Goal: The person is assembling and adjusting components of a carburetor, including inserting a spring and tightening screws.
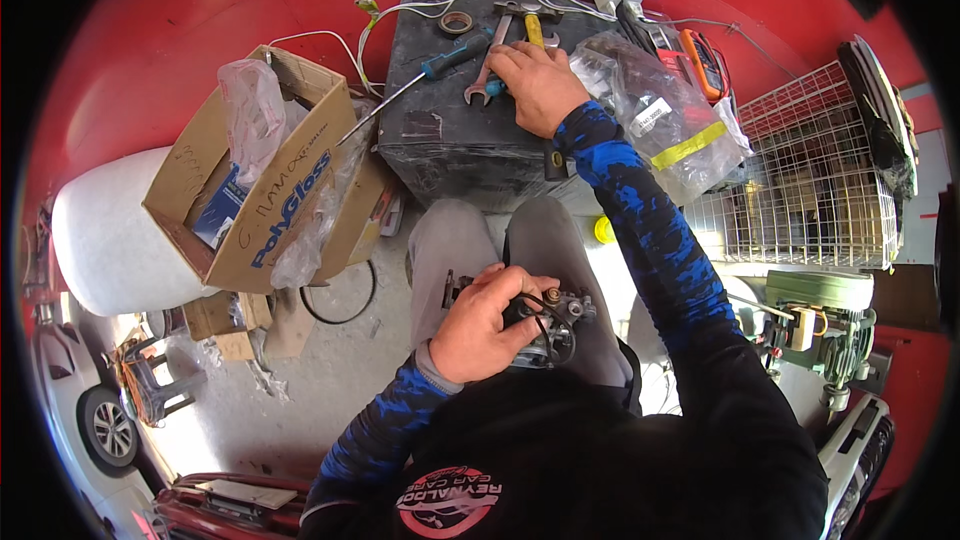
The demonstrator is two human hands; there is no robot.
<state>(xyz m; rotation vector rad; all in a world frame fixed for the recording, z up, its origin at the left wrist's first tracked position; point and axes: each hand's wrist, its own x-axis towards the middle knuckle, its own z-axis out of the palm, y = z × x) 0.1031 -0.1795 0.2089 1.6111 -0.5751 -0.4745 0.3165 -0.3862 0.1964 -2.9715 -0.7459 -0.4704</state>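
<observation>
My left hand (480,325) is wrapped over a metal carburetor (570,312) with a black hose, resting on my lap between grey trouser legs. My right hand (540,85) reaches onto a black box (430,130), its fingers bent down among the tools. A teal end (495,87) shows under the fingers; what they grip, if anything, is mostly hidden. Beside them lies an open-end wrench (477,95). A blue-handled screwdriver (445,62) points toward the left edge of the box. Behind my hand is a yellow-handled hammer (533,28).
A brown tape roll (456,23) sits on the box. An open cardboard box (285,205) with plastic wrapping stands at left. To the right are a clear plastic bag (680,130), an orange multimeter (704,65), a white wire basket (800,170) and a green machine (825,325). White cables run along the red wall.
</observation>
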